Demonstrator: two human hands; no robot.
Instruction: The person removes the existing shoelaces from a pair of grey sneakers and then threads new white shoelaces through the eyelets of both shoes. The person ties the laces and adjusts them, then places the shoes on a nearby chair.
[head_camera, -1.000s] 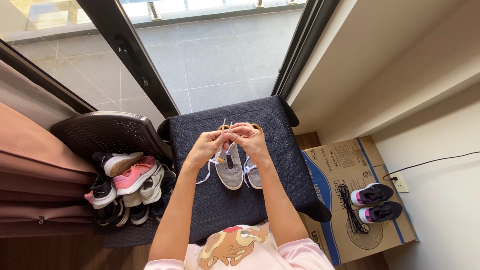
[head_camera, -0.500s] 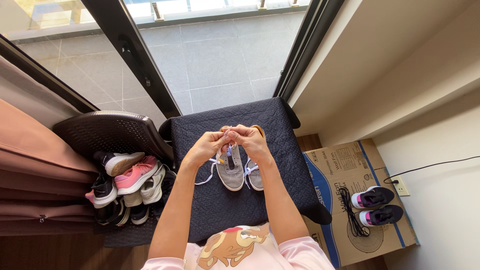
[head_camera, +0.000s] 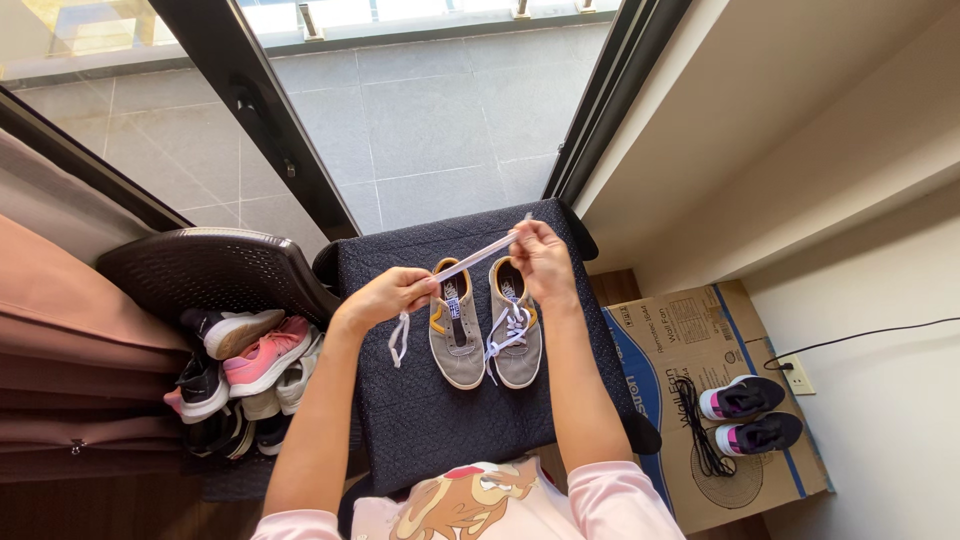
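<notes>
Nearest the camera, a pale pink top with a printed animal figure (head_camera: 462, 500) is seen at the lower edge, and both bare forearms extend away from it over a dark quilted surface (head_camera: 420, 410).

On this surface a pair of grey shoes with tan lining is set side by side, toes toward the person. The left grey shoe (head_camera: 456, 345) is without lacing across its tongue; the right grey shoe (head_camera: 516, 345) is laced in white, with loose ends trailing off its near side.

The left hand (head_camera: 388, 297) is closed in a pinch on a white shoelace (head_camera: 475, 257), just beside the left shoe's heel end; a free end of the lace hangs from this hand and lies on the surface. The right hand (head_camera: 541, 258) is likewise closed on the lace by thumb and fingertips, above the right shoe's heel opening. The lace is held taut between the two hands, rising from left to right, with a short tip projecting beyond the right hand.

To the left, a dark basket (head_camera: 215, 265) holding a pile of mixed shoes (head_camera: 250, 365) is noted. To the right, a flattened cardboard box (head_camera: 690, 330) carries a black and pink pair of trainers (head_camera: 752, 412) and a black cord (head_camera: 700, 425).

Beyond the surface, a dark sliding door frame (head_camera: 260, 110) and a grey tiled floor (head_camera: 440, 120) are observed.
</notes>
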